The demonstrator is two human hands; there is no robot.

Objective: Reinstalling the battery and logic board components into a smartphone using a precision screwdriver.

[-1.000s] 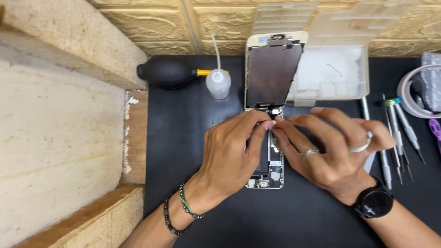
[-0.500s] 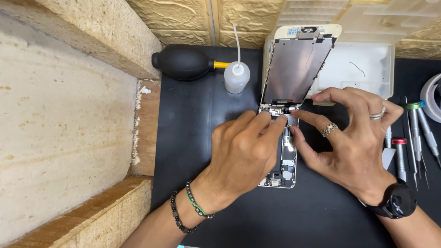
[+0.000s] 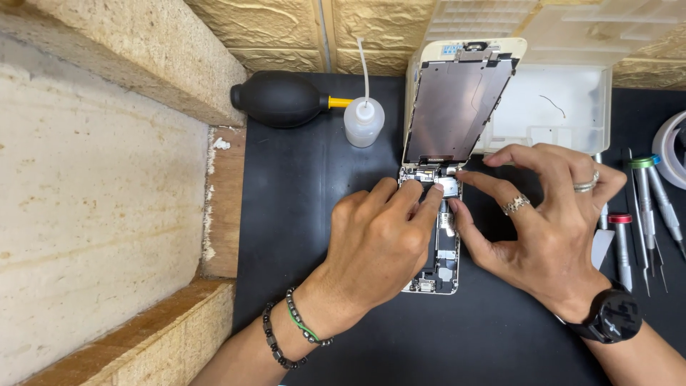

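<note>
An opened smartphone body (image 3: 443, 268) lies on a black mat (image 3: 307, 200), its insides exposed. Its screen panel (image 3: 457, 100) stands tilted up at the far end, leaning back against a white plastic box (image 3: 564, 107). My left hand (image 3: 379, 243) rests over the phone body with its fingertips at the hinge end, by a small silver metal plate (image 3: 446, 186). My right hand (image 3: 543, 221), with rings and a black wristwatch, comes from the right; its index fingertip and thumb touch the same spot. Whether either hand pinches a small part is hidden.
A black rubber air blower (image 3: 282, 99) with a yellow nozzle and a small clear squeeze bottle (image 3: 363, 120) lie at the mat's far left. Several screwdrivers (image 3: 643, 207) lie in a row at the right. A raised stone ledge (image 3: 93, 214) runs along the left.
The view has drifted, so everything sits further right and lower in frame. Both hands stay at the top of the phone body; my right fingers have spread slightly.
</note>
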